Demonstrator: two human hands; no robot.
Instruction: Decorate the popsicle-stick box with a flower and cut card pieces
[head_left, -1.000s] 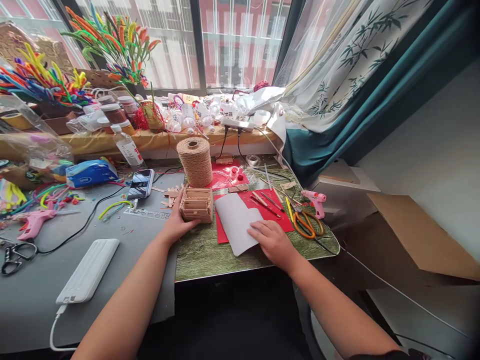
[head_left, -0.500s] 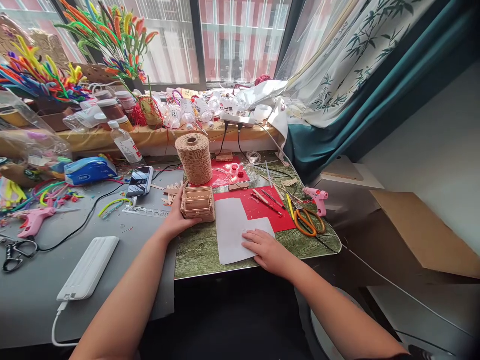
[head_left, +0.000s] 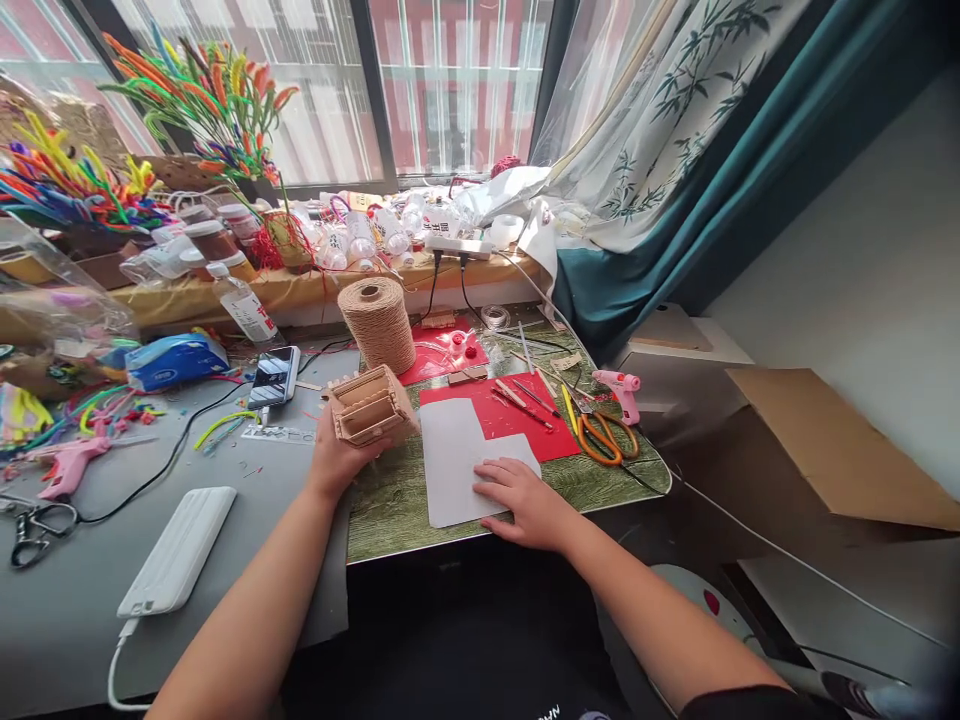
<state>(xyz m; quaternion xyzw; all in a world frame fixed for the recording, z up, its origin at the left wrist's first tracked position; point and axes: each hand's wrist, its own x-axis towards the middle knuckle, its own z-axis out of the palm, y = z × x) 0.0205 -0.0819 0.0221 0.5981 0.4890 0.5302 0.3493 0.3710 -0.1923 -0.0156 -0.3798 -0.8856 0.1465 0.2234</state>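
Observation:
My left hand [head_left: 341, 455] is closed round a small brown box [head_left: 370, 405] that seems built of wooden craft sticks, with dividers inside. The box is tilted, its open side facing me. Fingers spread, my right hand [head_left: 517, 500] lies flat on an L-shaped piece of white paper [head_left: 450, 480] on the green wood-grain board. Just behind the box stands a large spool of twine [head_left: 377, 325]. Red sheets [head_left: 551, 435] lie beyond the paper, with pencil-like sticks on them. Scissors with orange handles [head_left: 606, 440] rest to the right of these.
A pink glue gun [head_left: 619, 392] stands at the board's right edge; another pink glue gun [head_left: 71, 462] lies far left. A white power bank [head_left: 178, 550] and a phone [head_left: 274, 376] are on the grey table. Bottles and pipe cleaners [head_left: 217, 100] crowd the windowsill. Cardboard [head_left: 847, 440] sits at right.
My left hand has lifted and turned the box, tipping it away from its earlier upright pose beside the paper. My right hand stays on the paper. The view has shifted slightly.

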